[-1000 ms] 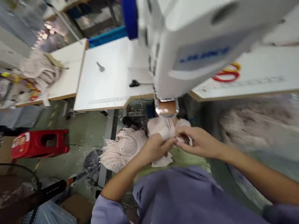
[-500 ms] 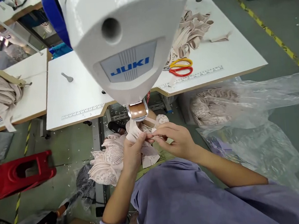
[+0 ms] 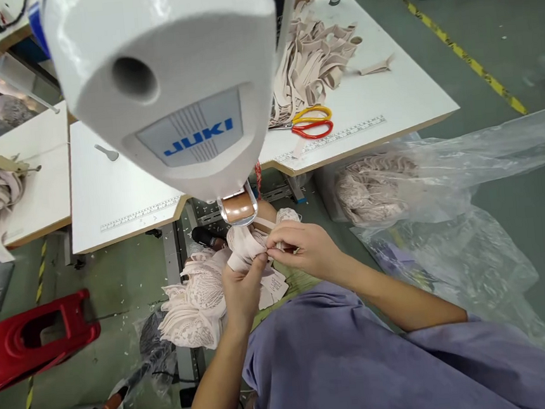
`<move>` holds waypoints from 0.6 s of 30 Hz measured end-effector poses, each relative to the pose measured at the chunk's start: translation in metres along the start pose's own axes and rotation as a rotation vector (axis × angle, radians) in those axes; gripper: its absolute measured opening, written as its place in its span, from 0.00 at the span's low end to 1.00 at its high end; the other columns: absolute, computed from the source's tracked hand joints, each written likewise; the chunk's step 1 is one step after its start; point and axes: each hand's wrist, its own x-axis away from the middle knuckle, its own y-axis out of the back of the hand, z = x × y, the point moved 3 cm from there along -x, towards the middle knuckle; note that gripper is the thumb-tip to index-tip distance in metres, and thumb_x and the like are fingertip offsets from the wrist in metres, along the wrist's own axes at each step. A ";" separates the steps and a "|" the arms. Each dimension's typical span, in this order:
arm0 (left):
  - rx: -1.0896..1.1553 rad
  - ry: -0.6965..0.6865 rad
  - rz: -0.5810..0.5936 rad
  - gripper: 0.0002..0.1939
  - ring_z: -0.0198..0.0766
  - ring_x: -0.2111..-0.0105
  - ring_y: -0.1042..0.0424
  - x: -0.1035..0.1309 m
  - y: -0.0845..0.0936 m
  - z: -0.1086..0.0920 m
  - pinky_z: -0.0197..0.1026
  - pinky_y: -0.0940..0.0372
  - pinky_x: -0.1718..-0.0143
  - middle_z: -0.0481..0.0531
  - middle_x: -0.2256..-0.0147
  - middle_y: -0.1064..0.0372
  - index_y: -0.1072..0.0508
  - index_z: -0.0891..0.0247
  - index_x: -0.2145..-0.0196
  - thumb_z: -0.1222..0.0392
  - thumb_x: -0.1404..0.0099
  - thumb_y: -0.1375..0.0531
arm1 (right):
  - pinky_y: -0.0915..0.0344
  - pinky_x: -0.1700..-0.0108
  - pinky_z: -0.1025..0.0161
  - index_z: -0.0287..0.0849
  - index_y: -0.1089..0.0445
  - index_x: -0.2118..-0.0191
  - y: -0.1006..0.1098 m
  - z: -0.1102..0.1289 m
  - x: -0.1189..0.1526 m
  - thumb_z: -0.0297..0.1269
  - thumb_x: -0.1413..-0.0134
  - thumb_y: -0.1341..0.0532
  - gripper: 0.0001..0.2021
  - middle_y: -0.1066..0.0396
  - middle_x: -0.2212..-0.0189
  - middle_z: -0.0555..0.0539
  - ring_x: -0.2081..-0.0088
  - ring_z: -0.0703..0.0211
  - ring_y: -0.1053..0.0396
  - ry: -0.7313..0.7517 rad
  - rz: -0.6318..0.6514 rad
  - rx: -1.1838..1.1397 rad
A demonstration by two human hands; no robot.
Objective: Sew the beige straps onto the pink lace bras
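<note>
Just below the front end of a white JUKI sewing machine (image 3: 199, 131), my left hand (image 3: 243, 286) grips a pale pink fabric piece (image 3: 244, 248), its thumb on top. My right hand (image 3: 305, 247) pinches the edge of the same fabric, its fingertips beside the left thumb. More pale pink lace garments (image 3: 195, 300) hang in a bunch to the left of my left hand. Small pale tags or strips (image 3: 274, 285) lie below the fingers, over a green cloth (image 3: 295, 279).
Red and yellow scissors (image 3: 312, 123) and beige straps (image 3: 319, 57) lie on the white table (image 3: 415, 93). Right of my knees are a bag of lace pieces (image 3: 371, 186) and clear plastic. A red stool (image 3: 67, 318) and a fan stand at left.
The view has shifted, so the machine head sits further left. My right fingertips have moved closer to my left thumb, and the fabric is folded differently between my hands.
</note>
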 end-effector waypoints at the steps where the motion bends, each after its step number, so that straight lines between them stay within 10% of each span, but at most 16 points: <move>1: -0.047 -0.015 0.007 0.13 0.44 0.63 0.24 0.000 0.000 -0.001 0.40 0.29 0.64 0.54 0.68 0.22 0.18 0.65 0.60 0.54 0.39 0.33 | 0.41 0.71 0.65 0.45 0.30 0.69 0.002 -0.001 -0.002 0.32 0.44 0.40 0.04 0.28 0.70 0.51 0.72 0.65 0.34 0.012 0.036 -0.003; 12: -0.053 -0.147 -0.001 0.08 0.37 0.73 0.29 -0.003 0.000 -0.001 0.38 0.32 0.67 0.51 0.74 0.25 0.19 0.65 0.70 0.57 0.39 0.32 | 0.45 0.68 0.66 0.43 0.35 0.71 0.008 -0.004 -0.011 0.28 0.47 0.44 0.04 0.33 0.70 0.52 0.70 0.66 0.39 0.014 0.284 -0.136; 18: -0.083 -0.024 0.101 0.12 0.37 0.70 0.28 -0.013 0.002 0.004 0.36 0.33 0.67 0.51 0.72 0.25 0.21 0.67 0.71 0.53 0.38 0.33 | 0.48 0.69 0.66 0.42 0.35 0.72 0.003 -0.009 -0.009 0.30 0.47 0.41 0.05 0.39 0.76 0.53 0.71 0.65 0.41 -0.025 0.186 -0.049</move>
